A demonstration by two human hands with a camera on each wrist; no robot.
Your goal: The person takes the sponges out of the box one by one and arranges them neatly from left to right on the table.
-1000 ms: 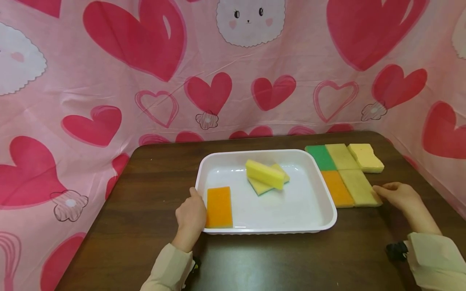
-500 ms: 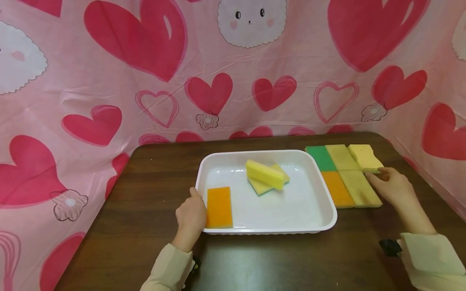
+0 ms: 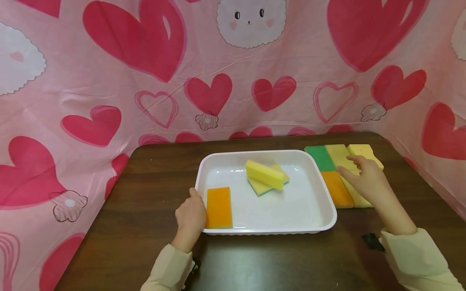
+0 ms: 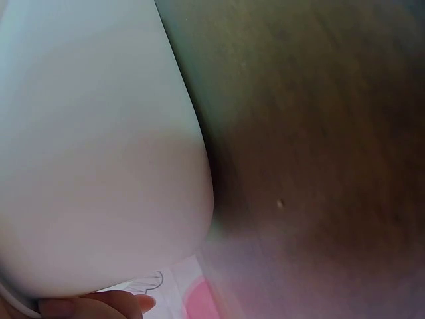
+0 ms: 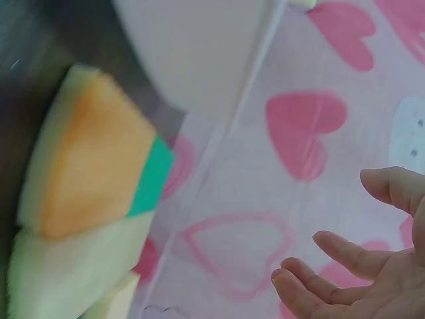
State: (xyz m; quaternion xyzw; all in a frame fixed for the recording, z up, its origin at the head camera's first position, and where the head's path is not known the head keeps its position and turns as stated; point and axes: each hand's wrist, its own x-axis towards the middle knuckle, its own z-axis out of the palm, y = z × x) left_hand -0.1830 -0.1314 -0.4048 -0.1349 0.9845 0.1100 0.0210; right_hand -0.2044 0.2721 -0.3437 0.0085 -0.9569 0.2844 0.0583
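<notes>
My left hand [image 3: 191, 216] grips the white tray [image 3: 287, 210] at its front left corner; in the left wrist view its fingers [image 4: 99, 306] curl at the tray's edge. In the tray lie an orange sponge [image 3: 219, 208] and a yellow sponge [image 3: 263, 173] tilted on top of another sponge [image 3: 259, 188]. My right hand [image 3: 367, 180], thumb and fingers spread and holding nothing, hovers over a block of flat sponges: green [image 3: 320, 157], orange [image 3: 335, 190], and two pale yellow, the nearer one [image 3: 358, 196] partly covered by the hand.
A thicker light yellow sponge [image 3: 364, 150] with a notched side lies at the back right, partly behind the right hand. The dark wooden table [image 3: 156, 182] ends at a pink heart-patterned cloth [image 3: 164, 109] behind and at both sides.
My right hand has moved from the right side of the sponges, first up their edge, then left over them, its fingers spreading. The left hand and the tray stay put.
</notes>
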